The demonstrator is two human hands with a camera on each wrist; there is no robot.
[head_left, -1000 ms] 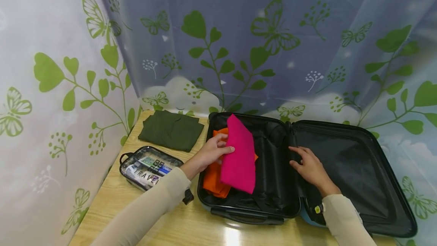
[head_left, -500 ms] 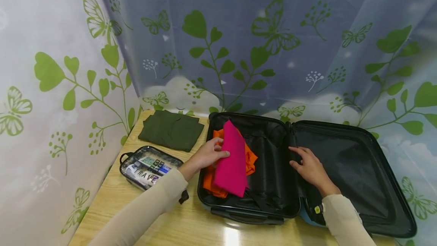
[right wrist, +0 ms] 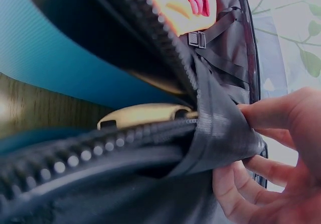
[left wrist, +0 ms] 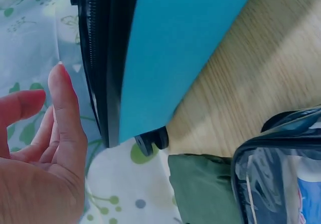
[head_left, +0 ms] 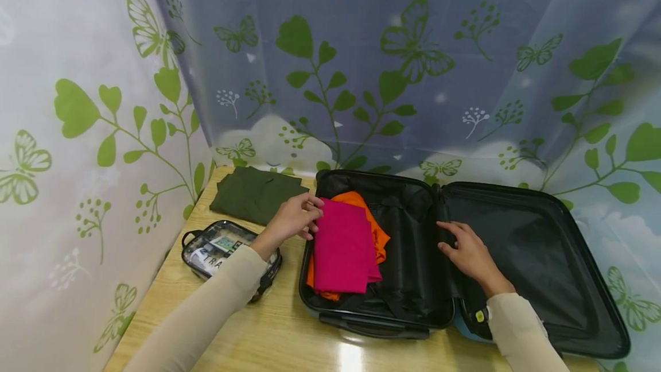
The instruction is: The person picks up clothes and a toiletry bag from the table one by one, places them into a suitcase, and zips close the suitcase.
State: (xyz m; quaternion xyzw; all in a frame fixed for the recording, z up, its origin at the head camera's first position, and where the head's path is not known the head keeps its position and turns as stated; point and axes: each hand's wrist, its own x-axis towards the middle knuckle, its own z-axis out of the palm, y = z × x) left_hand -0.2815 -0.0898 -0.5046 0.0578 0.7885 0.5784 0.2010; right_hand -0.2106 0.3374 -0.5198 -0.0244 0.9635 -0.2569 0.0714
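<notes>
A folded pink garment (head_left: pixel 341 251) lies over a crumpled orange garment (head_left: pixel 379 237) in the left half of the open suitcase (head_left: pixel 379 332). My left hand (head_left: pixel 294 217) hovers by the suitcase's left rim, just beside the pink cloth, its fingers loosely bent and holding nothing. In the left wrist view, those fingers (left wrist: pixel 65 103) stand apart from the blue shell (left wrist: pixel 170 48). At the hinge between the suitcase halves, my right hand (head_left: pixel 470 251) rests with fingers spread. Its fingertips touch the black hinge fabric (right wrist: pixel 220 123) in the right wrist view.
Left of the suitcase, a folded dark green garment (head_left: pixel 253 191) lies on the wooden table (head_left: pixel 273 337). A clear travel pouch (head_left: pixel 206 251) sits nearer, partly behind the left forearm. The black-lined lid (head_left: pixel 527 263) spreads to the right. A printed curtain (head_left: pixel 361 73) hangs behind.
My left hand has let go of the pink garment and drawn back to the left. The pink garment moved left and now lies flat over the orange one. The right hand has stayed put.
</notes>
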